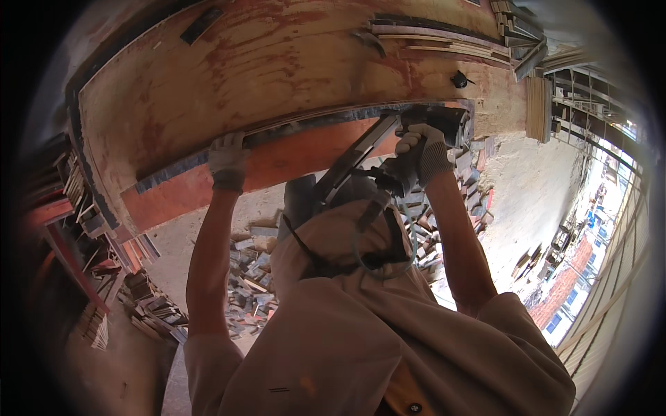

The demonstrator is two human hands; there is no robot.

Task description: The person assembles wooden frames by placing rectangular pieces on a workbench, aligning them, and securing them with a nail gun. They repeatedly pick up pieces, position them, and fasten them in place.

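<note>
Orange-red on its face, the board (298, 156) runs along the near edge of the brown table (277, 69), its left end by the table's near left corner and its right part passing behind the tool (399, 173). Work looks to be under way rather than finished, I judge: the tool is up at the board's right end, by the table's near right corner, while the stretch to the left has nothing over it but a hand. No cut line shows on the face, so how much is done and how much is left I cannot tell. The left hand (229, 156), gloved, rests across the board's upper edge with fingers laid side by side; whether its thumb pinches from below is hidden. The right hand (427, 149), also gloved, is curled round the tool — dark, with a long grey bar (357, 156) slanting beside it. As for looks, the board is long, flat and fairly even in colour, with a dark strip (173, 175) along its upper edge — its thickness I cannot judge.
</note>
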